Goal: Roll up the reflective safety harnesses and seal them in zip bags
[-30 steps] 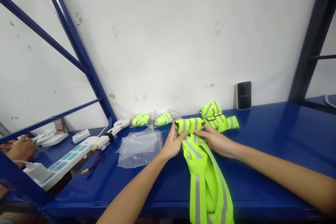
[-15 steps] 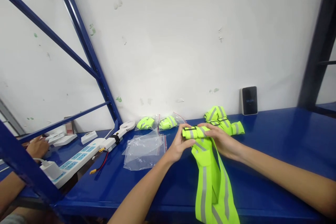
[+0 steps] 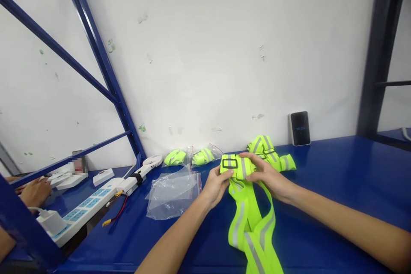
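Note:
A neon-yellow reflective vest (image 3: pixel 248 218) with grey stripes hangs from the blue shelf (image 3: pixel 337 171) toward me. Its top end is rolled into a thick bundle with a black buckle facing me. My left hand (image 3: pixel 216 186) grips the left end of that roll from below. My right hand (image 3: pixel 268 175) is closed over the roll's right end. Both hands hold the roll a little above the shelf.
Another folded vest (image 3: pixel 272 154) lies just behind my hands. Two bagged vests (image 3: pixel 189 157) and a heap of clear zip bags (image 3: pixel 171 188) lie to the left. A white power strip (image 3: pixel 86 203), a small fan (image 3: pixel 150 161) and another person's hand (image 3: pixel 34 188) are far left. A dark device (image 3: pixel 299 128) leans on the wall.
The roll has been turned over more of the vest and lifted slightly, so the black buckle now faces me. The hanging part looks shorter.

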Demonstrator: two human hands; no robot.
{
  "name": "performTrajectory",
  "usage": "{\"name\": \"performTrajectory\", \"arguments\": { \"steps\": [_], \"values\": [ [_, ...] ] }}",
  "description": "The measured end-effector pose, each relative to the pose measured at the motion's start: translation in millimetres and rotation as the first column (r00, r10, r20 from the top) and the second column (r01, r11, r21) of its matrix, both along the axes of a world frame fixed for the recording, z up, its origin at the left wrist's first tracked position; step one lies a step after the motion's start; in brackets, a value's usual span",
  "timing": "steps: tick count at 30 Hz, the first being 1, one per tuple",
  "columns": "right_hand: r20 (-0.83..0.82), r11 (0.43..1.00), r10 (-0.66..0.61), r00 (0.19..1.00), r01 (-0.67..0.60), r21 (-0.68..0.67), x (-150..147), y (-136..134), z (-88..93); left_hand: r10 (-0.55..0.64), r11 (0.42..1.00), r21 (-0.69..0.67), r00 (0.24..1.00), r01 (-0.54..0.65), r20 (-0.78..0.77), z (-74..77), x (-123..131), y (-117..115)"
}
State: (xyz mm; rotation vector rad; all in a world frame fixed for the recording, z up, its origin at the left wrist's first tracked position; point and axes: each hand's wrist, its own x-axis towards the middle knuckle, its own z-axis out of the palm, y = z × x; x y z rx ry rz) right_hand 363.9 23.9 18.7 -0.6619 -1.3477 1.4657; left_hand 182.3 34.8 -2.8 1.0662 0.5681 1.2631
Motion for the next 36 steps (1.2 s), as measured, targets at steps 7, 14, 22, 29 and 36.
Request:
{"name": "performTrajectory", "arguments": {
  "steps": [7,14,22,29,36],
  "values": [
    [0.002,0.998,-0.059,0.998,0.059,0.005,4.9,3.5,-1.8,0.022,0.999,-0.023,0.994,-0.024,-0.109,-1.2,-1.8,1.6],
    [-0.099,0.993,0.018,0.995,-0.029,-0.111,3.0,10.6,-5.8,0.102,0.995,-0.008,0.995,-0.102,0.022,5.0,-8.8,5.9],
    [0.140,0.992,0.041,0.989,-0.057,0.111,3.4,13.8,-9.8,0.059,0.998,-0.010,0.998,-0.059,-0.002,3.0,-4.8,2.1],
    [0.182,0.990,-0.051,0.982,0.026,0.136,2.2,19.4,-15.4,0.019,1.000,0.017,0.997,-0.018,-0.081,0.8,-2.1,-0.9],
    [0.208,0.963,-0.156,0.966,0.101,0.249,-7.5,9.7,-12.6,0.181,0.976,0.127,0.983,-0.174,-0.040,-9.0,0.2,8.7]
  ]
}}
